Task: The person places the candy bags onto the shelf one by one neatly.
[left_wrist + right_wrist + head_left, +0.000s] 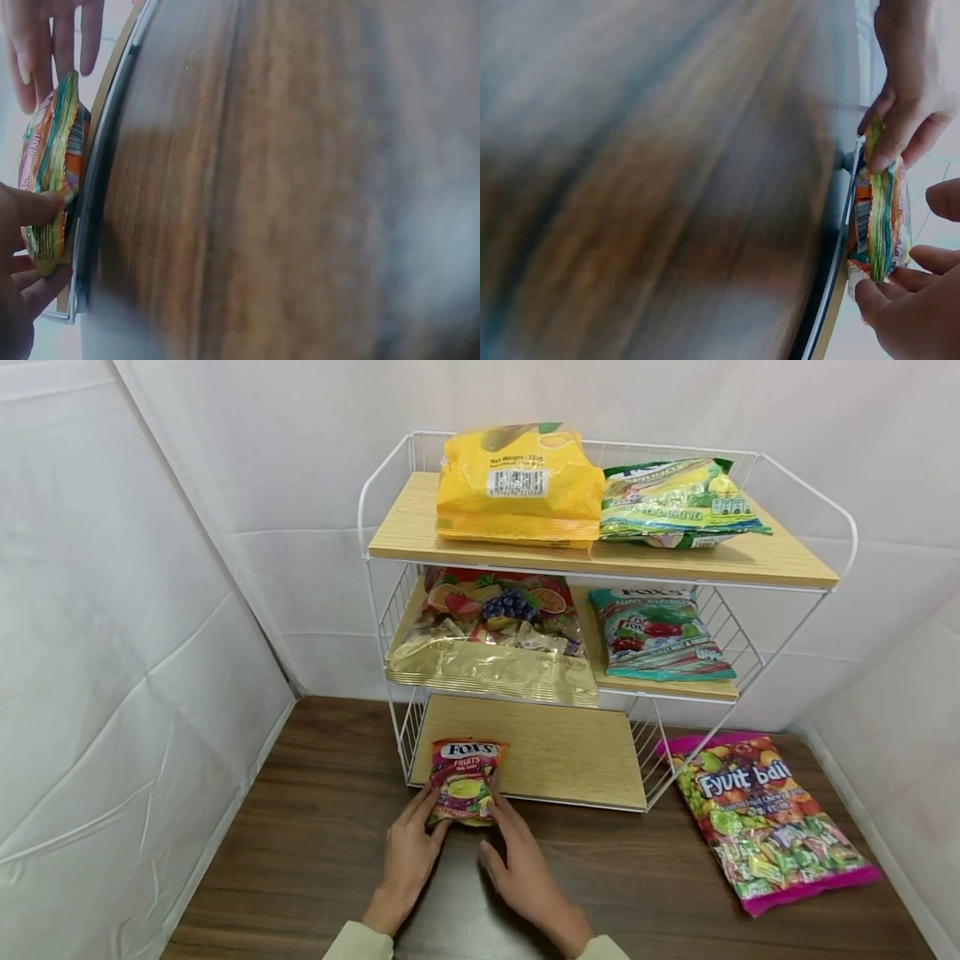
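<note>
A small red-and-purple Fox's Fruits candy bag [463,783] lies at the front left of the bottom shelf [562,752], its near end over the front edge. My left hand [408,852] pinches the bag's left side; in the left wrist view the thumb [37,206] lies on the top face, with fingers under the edge. My right hand [525,868] touches the right side with extended fingertips. Its thumb [945,199] stands apart from the bag in the right wrist view.
A gold-and-red candy bag [495,635] and a teal Fox's bag [660,635] lie on the middle shelf. Above them sit a yellow bag [517,485] and a green bag [675,502]. A large Fyuit ball bag [772,818] lies on the dark wooden table [300,843], right of the rack.
</note>
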Demonstrator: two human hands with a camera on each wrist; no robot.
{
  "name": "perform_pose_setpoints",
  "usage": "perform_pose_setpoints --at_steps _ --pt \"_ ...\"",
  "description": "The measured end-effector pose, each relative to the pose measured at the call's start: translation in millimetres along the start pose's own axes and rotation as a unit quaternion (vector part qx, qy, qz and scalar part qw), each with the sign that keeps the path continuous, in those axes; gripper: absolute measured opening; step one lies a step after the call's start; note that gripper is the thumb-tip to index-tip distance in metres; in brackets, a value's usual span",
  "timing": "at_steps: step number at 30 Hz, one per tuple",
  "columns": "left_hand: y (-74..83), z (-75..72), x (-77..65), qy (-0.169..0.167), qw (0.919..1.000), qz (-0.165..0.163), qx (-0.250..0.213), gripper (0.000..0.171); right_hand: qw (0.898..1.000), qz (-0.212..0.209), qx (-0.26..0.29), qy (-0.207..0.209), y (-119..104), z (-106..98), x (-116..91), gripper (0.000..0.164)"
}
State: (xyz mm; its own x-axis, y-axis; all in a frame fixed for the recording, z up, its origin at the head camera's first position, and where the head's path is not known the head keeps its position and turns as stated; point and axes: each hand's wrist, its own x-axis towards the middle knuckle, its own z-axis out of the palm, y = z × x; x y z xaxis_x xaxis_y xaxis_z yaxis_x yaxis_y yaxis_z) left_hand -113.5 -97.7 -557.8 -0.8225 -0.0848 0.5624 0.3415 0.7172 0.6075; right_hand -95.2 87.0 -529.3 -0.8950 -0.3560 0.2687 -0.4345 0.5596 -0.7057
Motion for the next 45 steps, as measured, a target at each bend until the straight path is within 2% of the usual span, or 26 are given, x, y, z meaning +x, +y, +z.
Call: perform_pose_setpoints --at_steps 4,10,14,22,26,29,33,40,43,45 --pt "1.8 -0.7 2.6 0.003 0.9996 0.011 0.025 0.052 0.997 -0.044 -0.066 0.007 -1.4 1.1 -5.0 0.054" --pt "4.2 -0.5 6.9 -0.007 0.9979 0.02 0.061 0.051 0.981 -0.1 -0.167 -0.002 0.1 4.7 -4.0 0.059" --pt "3.9 0.7 8.1 -0.025 0.9966 0.018 0.076 0.051 0.977 -0.099 -0.189 -0.019 1.4 7.1 -1.4 0.061" --pt "5.9 -2.0 7.2 -0.069 0.9918 0.039 0.101 0.053 0.98 -0.061 -0.179 -0.06 2.0 12.4 2.7 0.062" --pt "7.3 -4.0 2.4 -0.095 0.9834 0.061 0.142 0.061 0.98 -0.054 -0.18 -0.06 2.6 15.5 3.7 0.064" --pt "10.4 -7.4 -2.4 -0.11 0.9741 0.091 0.176 0.064 0.98 -0.055 -0.184 -0.056 2.9 17.8 3.9 0.066" --pt "17.0 -12.9 -9.0 -0.133 0.9629 0.122 0.2 0.062 0.976 -0.059 -0.202 -0.051 2.0 19.9 5.4 0.063" --pt "24.0 -14.5 -20.7 -0.187 0.9389 0.144 0.25 0.067 0.969 -0.062 -0.232 -0.057 -1.8 23.3 9.8 0.057" --pt "22.6 -11.7 -21.9 -0.186 0.9357 0.147 0.262 0.07 0.968 -0.065 -0.234 -0.055 -1.3 24.9 10.6 0.057" --pt "21.5 -10.3 -21.5 -0.175 0.9378 0.148 0.261 0.071 0.968 -0.068 -0.235 -0.052 -0.3 25.8 11.4 0.057"
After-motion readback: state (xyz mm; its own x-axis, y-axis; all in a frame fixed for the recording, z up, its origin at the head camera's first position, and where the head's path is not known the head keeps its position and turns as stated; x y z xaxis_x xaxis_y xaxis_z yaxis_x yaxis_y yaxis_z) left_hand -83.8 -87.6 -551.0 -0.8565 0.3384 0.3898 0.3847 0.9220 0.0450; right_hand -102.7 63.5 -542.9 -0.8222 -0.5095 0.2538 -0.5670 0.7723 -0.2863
